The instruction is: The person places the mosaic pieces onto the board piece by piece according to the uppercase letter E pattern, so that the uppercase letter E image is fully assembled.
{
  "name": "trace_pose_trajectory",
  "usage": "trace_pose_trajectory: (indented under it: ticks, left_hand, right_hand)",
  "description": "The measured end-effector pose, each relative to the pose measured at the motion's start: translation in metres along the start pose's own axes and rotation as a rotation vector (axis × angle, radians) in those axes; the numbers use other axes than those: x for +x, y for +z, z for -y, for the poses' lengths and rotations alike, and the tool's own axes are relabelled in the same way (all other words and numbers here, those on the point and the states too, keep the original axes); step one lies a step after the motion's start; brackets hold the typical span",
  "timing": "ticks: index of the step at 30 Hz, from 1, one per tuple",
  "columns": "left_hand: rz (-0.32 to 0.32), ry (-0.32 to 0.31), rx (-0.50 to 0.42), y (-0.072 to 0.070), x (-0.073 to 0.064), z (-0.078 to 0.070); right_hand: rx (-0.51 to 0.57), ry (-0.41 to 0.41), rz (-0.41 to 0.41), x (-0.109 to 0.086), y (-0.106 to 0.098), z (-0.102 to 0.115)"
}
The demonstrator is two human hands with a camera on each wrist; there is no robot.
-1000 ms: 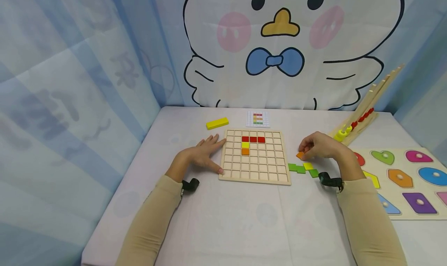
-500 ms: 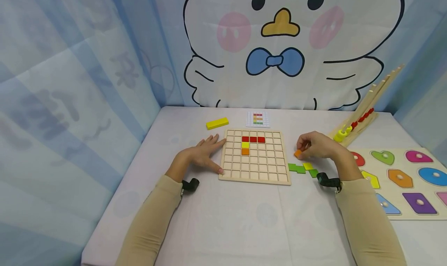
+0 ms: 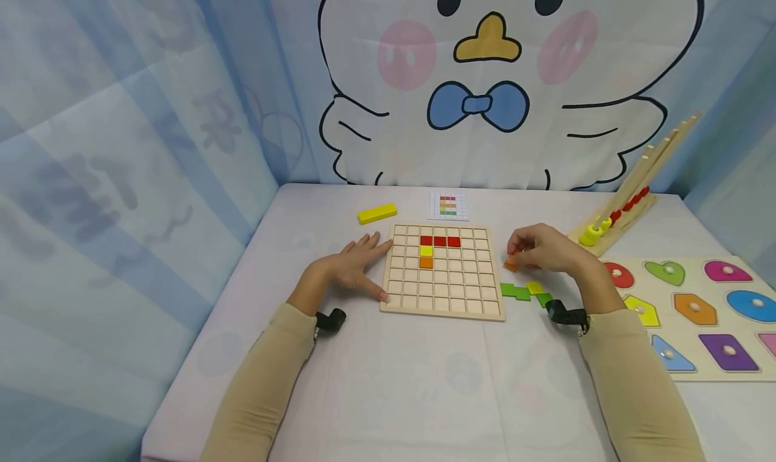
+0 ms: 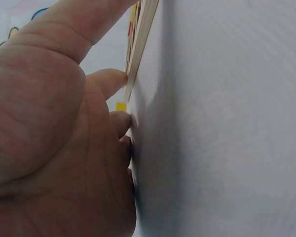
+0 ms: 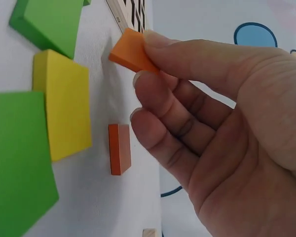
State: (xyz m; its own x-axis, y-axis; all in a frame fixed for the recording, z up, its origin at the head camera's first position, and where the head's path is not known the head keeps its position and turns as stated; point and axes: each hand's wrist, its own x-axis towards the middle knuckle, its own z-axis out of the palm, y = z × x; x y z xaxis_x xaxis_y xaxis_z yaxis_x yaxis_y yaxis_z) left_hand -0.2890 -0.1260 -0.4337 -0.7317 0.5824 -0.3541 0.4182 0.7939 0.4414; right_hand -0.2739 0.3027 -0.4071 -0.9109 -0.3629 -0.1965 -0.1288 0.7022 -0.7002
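My right hand (image 3: 544, 250) pinches an orange square tile (image 5: 132, 49) between thumb and fingertips, just off the right edge of the wooden grid board (image 3: 450, 290). Fingers spread, my left hand (image 3: 354, 268) lies along the board's left edge, its thumb on the near left corner. Set in the grid are a row of three red tiles (image 3: 440, 242), with a yellow tile (image 3: 426, 252) and an orange tile (image 3: 426, 262) below the leftmost. Under my right hand, another orange tile (image 5: 120, 149) lies on the table; loose green tiles (image 3: 523, 293) and a yellow tile (image 3: 535, 287) lie nearer me.
Behind the board are a small pattern card (image 3: 448, 207) and a long yellow block (image 3: 377, 214). A wooden stand (image 3: 630, 229) with red and yellow rings leans at the back right. A shape puzzle board (image 3: 685, 273) covers the right side of the table.
My right hand has moved left toward the board, carrying the orange tile away from the loose tiles. My left hand stays in place at the board's edge.
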Motion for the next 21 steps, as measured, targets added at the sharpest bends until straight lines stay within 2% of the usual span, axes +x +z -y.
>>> trace_pose_trajectory:
  ticks: [6, 12, 21]
  left_hand:
    - [-0.001, -0.004, 0.003, 0.0, 0.001, 0.001]
    - [0.001, -0.01, -0.012, -0.001, 0.0, 0.0]
    - [0.004, -0.004, -0.008, -0.001, 0.0, 0.0]
  right_hand:
    - [0.002, -0.02, -0.056, 0.003, 0.002, 0.004]
    - [0.049, -0.04, -0.081, 0.005, 0.006, 0.01]
    - [0.089, -0.104, -0.131, 0.012, 0.016, 0.015]
